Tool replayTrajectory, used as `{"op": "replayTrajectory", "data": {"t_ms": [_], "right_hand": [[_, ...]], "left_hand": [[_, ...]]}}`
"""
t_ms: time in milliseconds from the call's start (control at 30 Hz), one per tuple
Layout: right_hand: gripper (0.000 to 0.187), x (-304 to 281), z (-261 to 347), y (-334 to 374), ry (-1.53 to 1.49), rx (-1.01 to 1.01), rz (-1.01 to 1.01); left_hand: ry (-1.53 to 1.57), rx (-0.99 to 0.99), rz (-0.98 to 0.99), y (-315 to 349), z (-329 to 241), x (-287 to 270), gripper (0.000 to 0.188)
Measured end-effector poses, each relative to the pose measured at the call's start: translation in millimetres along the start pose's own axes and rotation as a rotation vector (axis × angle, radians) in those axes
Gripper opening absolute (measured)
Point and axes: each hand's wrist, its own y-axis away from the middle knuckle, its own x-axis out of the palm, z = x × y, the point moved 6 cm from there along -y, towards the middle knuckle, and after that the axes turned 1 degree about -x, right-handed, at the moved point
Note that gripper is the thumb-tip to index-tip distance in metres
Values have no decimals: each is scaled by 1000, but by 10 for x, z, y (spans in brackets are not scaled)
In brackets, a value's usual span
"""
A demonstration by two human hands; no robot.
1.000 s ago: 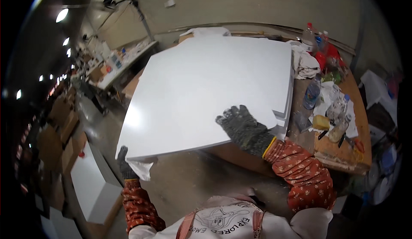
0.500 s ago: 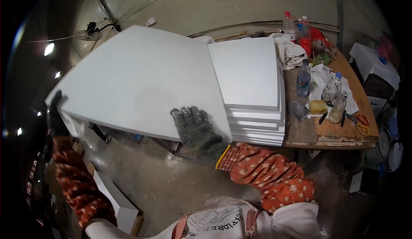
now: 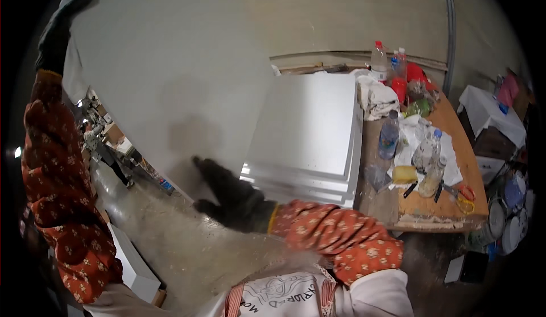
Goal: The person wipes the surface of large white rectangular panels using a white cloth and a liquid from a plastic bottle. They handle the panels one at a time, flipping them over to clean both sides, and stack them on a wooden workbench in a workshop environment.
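A large white panel (image 3: 165, 50) stands steeply tilted in front of me and fills the upper left. My left hand (image 3: 57, 32), in a dark glove, is raised high and closed on the panel's far-left edge, one finger lying over its face. By the lower corner, my right hand (image 3: 233, 200) has its gloved fingers and thumb apart, slightly blurred; whether it touches the panel I cannot tell. Just right of the panel lies a stack of white panels (image 3: 310, 123) on the wooden table (image 3: 369, 203), partly covered by the raised panel.
Bottles, including a clear one (image 3: 389, 135), a yellow sponge (image 3: 404, 174), scissors (image 3: 463, 197) and a white cloth (image 3: 375, 98) crowd the table's right part. Buckets (image 3: 497, 220) stand beyond it. A white slab (image 3: 133, 266) rests low at left. Another person (image 3: 105, 152) stands farther off.
The panel has swung up from nearly flat on the stack to a steep tilt. My left hand rose with its edge. My right hand moved left and down, its fingers spreading.
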Motion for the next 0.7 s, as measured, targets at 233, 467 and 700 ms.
{"op": "replayTrajectory", "data": {"t_ms": [233, 467, 700], "right_hand": [[80, -1847, -212, -668, 497, -261, -389], [81, -2608, -137, -1301, 820, 45, -225], [59, -1004, -145, -1529, 471, -557, -380]], "left_hand": [[-24, 23, 30, 255, -526, 83, 26], [277, 15, 12, 281, -876, 252, 22], [-421, 1018, -64, 479, -1456, 460, 20]]}}
